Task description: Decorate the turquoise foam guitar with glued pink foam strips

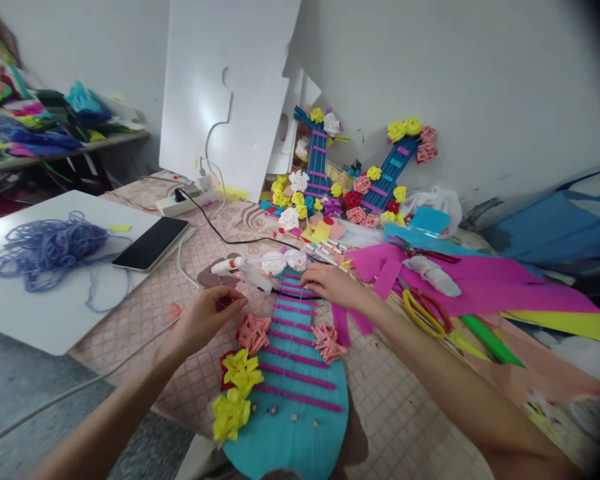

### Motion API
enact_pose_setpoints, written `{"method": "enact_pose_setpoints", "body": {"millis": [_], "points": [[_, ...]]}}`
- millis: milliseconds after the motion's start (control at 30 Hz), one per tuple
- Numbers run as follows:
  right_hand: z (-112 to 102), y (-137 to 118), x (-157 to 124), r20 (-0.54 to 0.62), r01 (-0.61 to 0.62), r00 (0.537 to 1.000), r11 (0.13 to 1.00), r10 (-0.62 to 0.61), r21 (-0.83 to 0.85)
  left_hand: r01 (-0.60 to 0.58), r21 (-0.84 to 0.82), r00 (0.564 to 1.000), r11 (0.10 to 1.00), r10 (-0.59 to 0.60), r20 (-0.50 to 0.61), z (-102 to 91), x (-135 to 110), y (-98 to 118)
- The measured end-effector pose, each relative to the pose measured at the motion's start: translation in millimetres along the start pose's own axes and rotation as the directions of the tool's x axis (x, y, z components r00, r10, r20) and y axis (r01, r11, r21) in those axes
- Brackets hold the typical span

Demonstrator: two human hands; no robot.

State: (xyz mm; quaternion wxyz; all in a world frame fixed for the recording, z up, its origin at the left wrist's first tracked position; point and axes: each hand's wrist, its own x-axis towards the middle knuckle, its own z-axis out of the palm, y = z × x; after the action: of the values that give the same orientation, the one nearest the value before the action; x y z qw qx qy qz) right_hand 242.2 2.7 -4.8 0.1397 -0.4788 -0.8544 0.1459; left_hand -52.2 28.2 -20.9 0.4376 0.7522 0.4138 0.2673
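A turquoise paper guitar [300, 363] lies with its body towards me, crossed by magenta strips, with thin lavender yarn strings along it. Yellow paper flowers [237, 400] and pink ones [254, 333] edge its left side; another pink flower [329, 342] is on the right. White flowers [284, 261] top the neck. My left hand [213, 313] hovers left of the neck, thumb and forefinger pinched together; anything between them is too small to see. At the neck's upper right edge, my right hand [333, 285] has bent, closed fingers over the strings. A white glue gun [245, 270] lies beside the neck.
A phone [151, 243] and tangled lavender yarn [55, 247] rest on a white board [65, 320] at left. Scissors [423, 310] and magenta paper [480, 277] lie at right. Two decorated blue guitar necks [317, 160] stand behind. A white cable [130, 350] crosses the left side.
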Motion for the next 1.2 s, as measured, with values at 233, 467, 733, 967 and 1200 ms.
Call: {"method": "enact_pose_setpoints", "body": {"millis": [233, 467, 733, 967, 1200], "points": [[-14.3, -7.2, -4.3, -0.012, -0.021, 1.000, 0.998, 0.022, 0.062, -0.009, -0.053, 0.996, 0.999, 0.014, 0.088, -8.7, -3.1, 28.1], [-23.5, -13.2, 4.6, 0.012, -0.051, 0.999, 0.975, 0.050, 0.218, -0.183, 0.068, 0.962, 0.981, 0.164, 0.219, 21.6, 7.7, 61.0], [-16.1, -9.5, 8.6, 0.050, -0.089, 0.996, 0.962, 0.079, 0.259, -0.251, 0.164, 0.947, 0.954, 0.207, 0.247, 55.5, 26.3, 59.0], [-55.6, -8.1, -7.1, 0.019, -0.141, 0.990, 0.974, 0.140, 0.178, -0.217, 0.192, 0.954, 0.957, 0.166, 0.248, 54.2, 27.3, 52.6], [-55.1, -17.4, -2.2, 0.113, -0.088, 0.991, 0.991, 0.076, 0.098, -0.182, 0.200, 0.956, 0.963, 0.126, 0.263, 55.9, 26.7, 53.2]]}}
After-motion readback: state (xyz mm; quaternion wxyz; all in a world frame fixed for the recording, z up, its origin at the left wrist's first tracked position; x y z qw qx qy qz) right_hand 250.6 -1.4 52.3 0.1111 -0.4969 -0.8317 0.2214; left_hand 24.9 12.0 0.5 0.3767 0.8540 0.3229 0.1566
